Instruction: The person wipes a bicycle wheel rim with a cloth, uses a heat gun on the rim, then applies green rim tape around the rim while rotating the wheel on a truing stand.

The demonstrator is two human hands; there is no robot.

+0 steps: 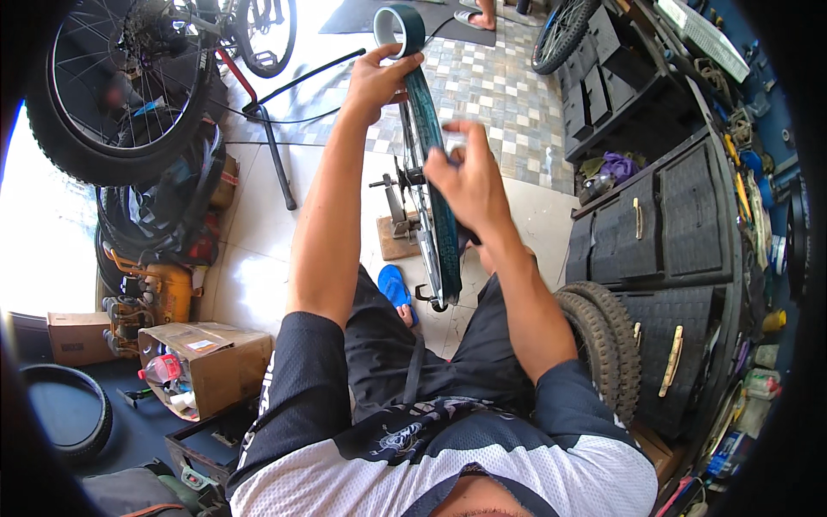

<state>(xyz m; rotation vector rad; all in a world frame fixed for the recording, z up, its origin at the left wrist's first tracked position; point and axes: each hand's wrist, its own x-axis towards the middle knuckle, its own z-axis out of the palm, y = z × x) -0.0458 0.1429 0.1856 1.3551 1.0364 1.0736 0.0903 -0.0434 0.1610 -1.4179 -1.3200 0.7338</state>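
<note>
A bicycle wheel rim (428, 250) stands edge-on in front of me, held in a metal wheel stand (398, 211) on a wooden block. Green tape (443, 226) lies along the rim's outer face and runs up to a tape roll (413, 33) at the far end. My left hand (377, 84) grips that roll where the strip leaves it, thumb against the tape. Just right of the rim is my right hand (470, 177), slightly blurred, with its index finger stretched out, thumb apart and nothing visible in it. Whether it touches the tape I cannot tell.
A bicycle (121, 86) with knobby tyres is at upper left, beside a black work stand leg (277, 164). An orange compressor (164, 293) and an open cardboard box (228, 362) stand at left. Dark drawers (642, 220) and knobby tyres (607, 345) are at right.
</note>
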